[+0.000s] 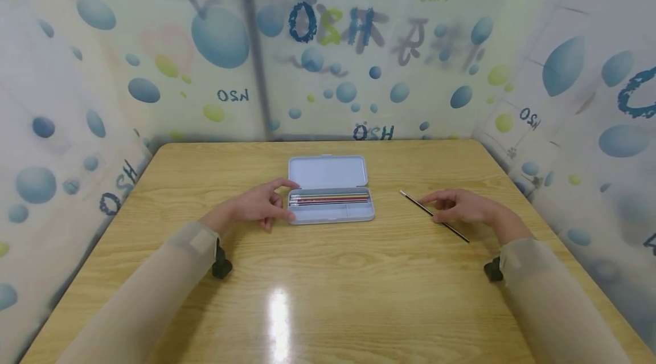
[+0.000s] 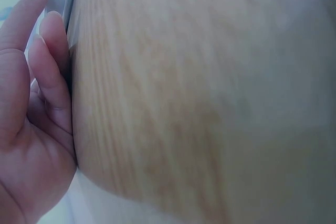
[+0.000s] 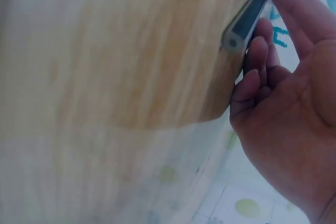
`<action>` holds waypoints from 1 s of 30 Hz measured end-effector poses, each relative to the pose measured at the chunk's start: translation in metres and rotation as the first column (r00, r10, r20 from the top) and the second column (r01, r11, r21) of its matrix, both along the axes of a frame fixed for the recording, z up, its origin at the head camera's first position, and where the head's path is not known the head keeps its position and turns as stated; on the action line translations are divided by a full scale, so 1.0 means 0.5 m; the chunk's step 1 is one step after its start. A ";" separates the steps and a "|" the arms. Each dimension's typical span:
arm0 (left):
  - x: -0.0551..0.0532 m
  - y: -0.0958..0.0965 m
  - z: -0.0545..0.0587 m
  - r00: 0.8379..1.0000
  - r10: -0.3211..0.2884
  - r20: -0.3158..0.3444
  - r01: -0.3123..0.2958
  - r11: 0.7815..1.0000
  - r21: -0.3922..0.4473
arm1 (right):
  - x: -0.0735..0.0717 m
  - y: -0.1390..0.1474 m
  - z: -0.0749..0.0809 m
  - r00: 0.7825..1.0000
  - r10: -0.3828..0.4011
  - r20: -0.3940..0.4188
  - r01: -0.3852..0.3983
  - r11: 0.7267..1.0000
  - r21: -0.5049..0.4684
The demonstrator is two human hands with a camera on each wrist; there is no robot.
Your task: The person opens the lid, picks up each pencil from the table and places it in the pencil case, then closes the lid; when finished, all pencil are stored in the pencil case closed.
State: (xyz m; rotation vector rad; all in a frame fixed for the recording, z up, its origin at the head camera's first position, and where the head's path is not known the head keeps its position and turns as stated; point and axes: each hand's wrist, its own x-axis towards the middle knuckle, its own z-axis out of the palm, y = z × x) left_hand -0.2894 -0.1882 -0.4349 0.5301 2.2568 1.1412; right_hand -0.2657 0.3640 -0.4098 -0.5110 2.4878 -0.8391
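Observation:
A white pencil case (image 1: 318, 215) lies with its lid (image 1: 328, 172) folded back, holding several thin pencils (image 1: 333, 200) in its rear compartment. My left hand (image 1: 256, 203) grips its left end, index finger at the hinge side and thumb at the front corner. The left wrist view shows the other fingers curled beside the case. To the right, a dark pencil (image 1: 453, 230) with a pale tip lies slanted, my right hand's (image 1: 463, 207) thumb and index finger on it. In the right wrist view, the pencil's flat, unsharpened end (image 3: 233, 42) points toward the camera.
The wooden table (image 1: 348, 290) carries the case and the pencil, with bare wood between them. Patterned curtain-like walls (image 1: 328, 85) stand along its back and both sides. A light reflection shines near the front.

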 end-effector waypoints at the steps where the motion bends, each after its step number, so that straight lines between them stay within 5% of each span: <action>1: 0.000 0.000 0.000 1.000 0.000 0.000 0.000 1.000 0.000 | 0.001 -0.001 0.000 1.000 0.002 -0.004 -0.002 1.000 0.001; 18: 0.003 0.005 0.001 1.000 0.000 0.000 0.000 1.000 0.016 | 0.012 0.009 0.009 0.998 -0.023 -0.053 0.026 0.998 0.051; 30: 0.004 0.002 0.004 1.000 0.011 0.017 -0.011 1.000 0.022 | 0.014 0.008 0.006 0.984 -0.042 -0.171 0.056 0.995 0.077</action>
